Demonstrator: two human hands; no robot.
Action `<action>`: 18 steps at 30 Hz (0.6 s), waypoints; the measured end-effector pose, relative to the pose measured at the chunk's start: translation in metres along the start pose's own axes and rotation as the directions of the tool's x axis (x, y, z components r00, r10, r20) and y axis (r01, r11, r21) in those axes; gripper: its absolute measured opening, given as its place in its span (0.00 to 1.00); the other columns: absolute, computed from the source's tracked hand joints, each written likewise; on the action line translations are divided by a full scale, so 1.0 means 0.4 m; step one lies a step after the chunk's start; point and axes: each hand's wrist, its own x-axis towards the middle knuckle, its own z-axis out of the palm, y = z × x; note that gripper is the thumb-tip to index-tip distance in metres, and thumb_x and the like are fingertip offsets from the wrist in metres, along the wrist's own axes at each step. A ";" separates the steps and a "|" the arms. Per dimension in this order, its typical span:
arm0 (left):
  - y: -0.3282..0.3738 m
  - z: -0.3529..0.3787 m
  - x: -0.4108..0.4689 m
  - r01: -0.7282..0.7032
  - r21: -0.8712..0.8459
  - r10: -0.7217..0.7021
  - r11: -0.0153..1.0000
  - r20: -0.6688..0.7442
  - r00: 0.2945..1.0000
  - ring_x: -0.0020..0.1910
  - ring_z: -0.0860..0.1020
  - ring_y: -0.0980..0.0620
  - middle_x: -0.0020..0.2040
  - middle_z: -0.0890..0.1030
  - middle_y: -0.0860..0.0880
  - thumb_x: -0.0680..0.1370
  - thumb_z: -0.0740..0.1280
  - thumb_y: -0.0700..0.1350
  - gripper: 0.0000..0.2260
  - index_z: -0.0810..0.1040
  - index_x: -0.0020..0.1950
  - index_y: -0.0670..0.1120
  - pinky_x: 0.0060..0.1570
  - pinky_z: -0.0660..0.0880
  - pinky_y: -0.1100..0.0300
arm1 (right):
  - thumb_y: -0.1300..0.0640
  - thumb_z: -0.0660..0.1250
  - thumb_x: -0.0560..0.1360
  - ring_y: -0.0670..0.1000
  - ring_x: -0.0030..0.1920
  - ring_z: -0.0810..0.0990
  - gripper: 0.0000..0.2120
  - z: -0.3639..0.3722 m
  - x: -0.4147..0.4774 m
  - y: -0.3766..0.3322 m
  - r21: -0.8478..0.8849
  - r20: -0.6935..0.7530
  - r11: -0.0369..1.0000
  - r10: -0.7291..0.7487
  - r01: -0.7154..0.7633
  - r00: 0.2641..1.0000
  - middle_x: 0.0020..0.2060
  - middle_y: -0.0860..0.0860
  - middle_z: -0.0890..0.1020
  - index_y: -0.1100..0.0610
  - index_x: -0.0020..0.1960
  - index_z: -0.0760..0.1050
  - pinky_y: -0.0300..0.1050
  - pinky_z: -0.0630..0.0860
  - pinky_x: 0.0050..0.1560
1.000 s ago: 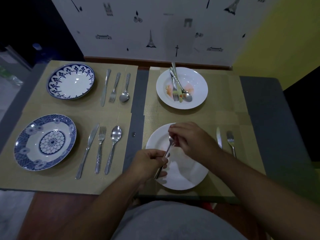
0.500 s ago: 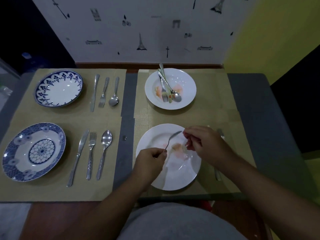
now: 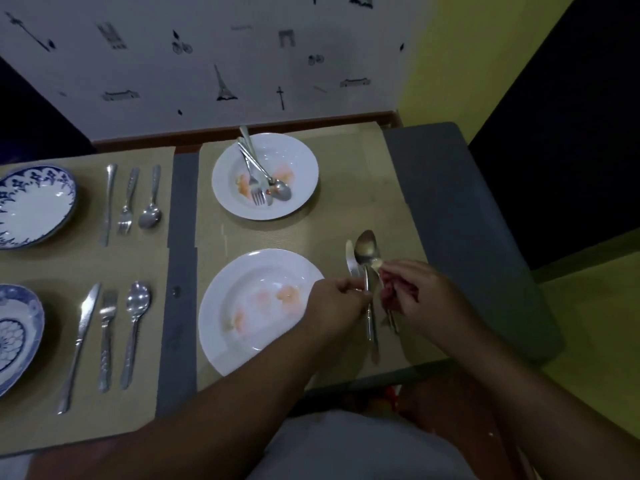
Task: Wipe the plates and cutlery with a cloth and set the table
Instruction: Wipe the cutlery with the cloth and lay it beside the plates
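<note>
Top-down view of a dim grey table (image 3: 450,202) w/ tan mats. Centre-right of frame: L hand (image 3: 341,301) grips the handle of a spoon (image 3: 367,247), bowl pointing to the top of the frame. R hand (image 3: 415,299) pinches a small pale scrap at the spoon's neck, prob. cloth, can't tell for sure. A knife (image 3: 350,261) lies on the mat just left of the spoon, beside a white plate (image 3: 221,306) at lower centre w/ pink smears. Upper centre: 2nd white plate (image 3: 301,161), smeared, holding a fork, knife & spoon in a heap. Left edge: two blue-patterned plates (image 3: 31,206), each w/ knife, fork & spoon laid in a row at its right.
</note>
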 end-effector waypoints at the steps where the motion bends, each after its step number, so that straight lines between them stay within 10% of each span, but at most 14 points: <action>1: 0.002 0.029 0.015 -0.002 0.029 0.002 1.000 -0.006 1.000 0.43 0.84 0.48 0.40 0.86 0.49 0.75 0.70 0.38 0.08 0.87 0.46 0.48 0.53 0.82 0.48 | 0.65 0.67 0.76 0.43 0.56 0.79 0.18 -0.013 -0.006 0.019 -0.001 -0.002 1.000 0.016 -0.016 1.000 0.57 0.44 0.81 0.52 0.62 0.80 0.39 0.76 0.58; 5: -0.001 0.130 0.073 0.007 0.166 -0.004 0.986 -0.019 1.000 0.44 0.84 0.49 0.42 0.85 0.49 0.76 0.72 0.42 0.04 0.85 0.43 0.49 0.53 0.82 0.49 | 0.67 0.66 0.76 0.44 0.49 0.82 0.17 -0.048 -0.024 0.090 0.076 -0.022 0.993 0.088 -0.086 0.996 0.55 0.45 0.81 0.54 0.62 0.80 0.46 0.82 0.51; 18: -0.008 0.243 0.174 0.013 0.444 0.016 0.896 -0.062 0.998 0.39 0.83 0.49 0.42 0.86 0.43 0.75 0.74 0.43 0.06 0.86 0.43 0.40 0.42 0.79 0.58 | 0.68 0.66 0.76 0.26 0.50 0.73 0.17 -0.102 -0.002 0.159 0.084 0.007 0.985 0.149 -0.150 0.989 0.52 0.43 0.79 0.56 0.62 0.80 0.18 0.66 0.48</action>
